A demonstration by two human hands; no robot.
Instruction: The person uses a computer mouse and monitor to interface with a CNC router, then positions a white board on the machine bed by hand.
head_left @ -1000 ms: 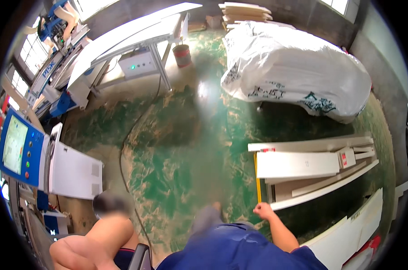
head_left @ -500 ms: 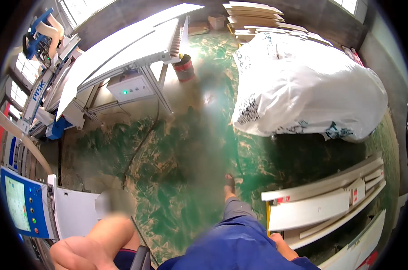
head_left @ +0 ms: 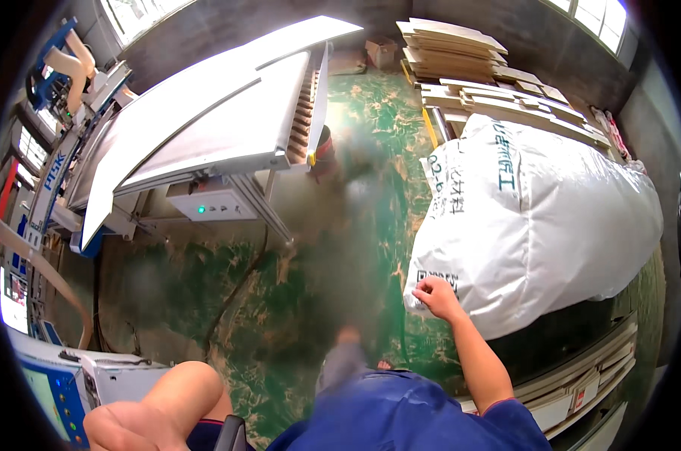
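Note:
My right hand (head_left: 436, 298) is stretched forward with its fingers curled in and the thumb close to the index finger. No object shows in it. In the picture it overlaps the near left corner of a large white plastic bag (head_left: 551, 225), bulging and creased, with dark print. Whether it touches the bag I cannot tell. At the lower left my left arm is bent, and my left hand (head_left: 122, 428) is curled close to me, cut off by the lower edge. What it holds, if anything, is hidden. Beside it a black strap-like piece (head_left: 232, 434) shows.
A long machine table (head_left: 212, 143) with white sheets stands at left; a control box (head_left: 212, 204) hangs under it. A blue control panel (head_left: 55, 398) is near my left arm. Stacked boards (head_left: 453, 49) lie behind the bag, more boards (head_left: 581, 391) at lower right. A cable (head_left: 239, 286) crosses the green floor.
My right hand has swung up and forward from beside the lower-right boards to the bag's corner. My feet have moved in a step, and the bag appears closer. My left hand stays curled.

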